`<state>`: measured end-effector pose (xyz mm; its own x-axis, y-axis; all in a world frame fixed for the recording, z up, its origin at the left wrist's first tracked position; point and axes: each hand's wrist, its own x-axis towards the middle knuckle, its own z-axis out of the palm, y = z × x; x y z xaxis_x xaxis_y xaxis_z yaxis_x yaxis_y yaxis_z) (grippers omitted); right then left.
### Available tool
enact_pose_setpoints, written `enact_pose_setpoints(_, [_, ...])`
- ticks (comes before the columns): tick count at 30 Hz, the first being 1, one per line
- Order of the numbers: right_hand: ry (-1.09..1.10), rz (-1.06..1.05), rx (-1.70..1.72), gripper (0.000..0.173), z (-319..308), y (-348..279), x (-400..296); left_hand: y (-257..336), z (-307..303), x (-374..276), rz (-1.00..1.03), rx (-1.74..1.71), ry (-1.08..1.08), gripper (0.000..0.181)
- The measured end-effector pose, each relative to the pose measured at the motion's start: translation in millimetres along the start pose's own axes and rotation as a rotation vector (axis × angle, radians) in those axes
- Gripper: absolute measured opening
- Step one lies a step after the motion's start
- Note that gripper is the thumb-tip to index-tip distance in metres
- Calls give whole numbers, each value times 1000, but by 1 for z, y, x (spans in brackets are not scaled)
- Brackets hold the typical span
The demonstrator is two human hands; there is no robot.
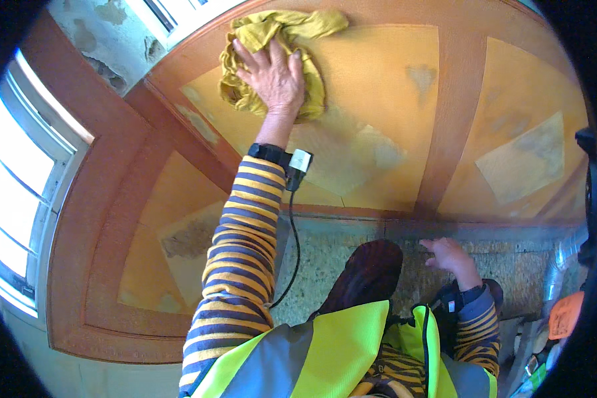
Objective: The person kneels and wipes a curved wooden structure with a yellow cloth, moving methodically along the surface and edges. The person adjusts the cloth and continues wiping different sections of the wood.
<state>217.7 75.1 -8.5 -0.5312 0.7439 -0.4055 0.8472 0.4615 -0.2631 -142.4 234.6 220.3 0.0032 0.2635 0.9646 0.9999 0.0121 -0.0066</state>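
Note:
My left hand (277,84) lies spread on a bunched yellow cloth (311,74), pressing it against the upper left of an orange and reddish-brown painted wall panel (378,64). The cloth's loose end trails to the right along the panel's top. Pale, worn patches mark the panel below and beside the cloth. A black strap with a small device and a cable sits around my left wrist. Low on the right, my right hand (447,256) hangs in the air with its fingers apart, holding nothing, above the floor near the wall's base.
Bright windows (15,184) stand at the left and top left, with peeling plaster (114,40) between them. A speckled floor (308,258) lies under my shoes. At the right are a silvery flexible duct (559,263), an orange object (566,315) and assorted items below it.

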Motion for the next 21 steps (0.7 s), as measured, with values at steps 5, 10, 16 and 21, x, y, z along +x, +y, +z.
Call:
enact_pose_setpoints(5, [68,-22,60,59,7,9,-7,-59,18,-65,-265,-198,51,56])
enact_pose_setpoints(10, [21,14,38,58,3,7,-11,-86,46,-161,-620,-206,169,52])
enact_pose_setpoints(16, [6,8,69,59,-10,-3,-14,-77,66,-251,-1128,-61,-237,44])
enact_pose_setpoints(21, [-1,-22,87,59,-10,-6,-12,-55,69,-297,-1144,-121,-252,43])
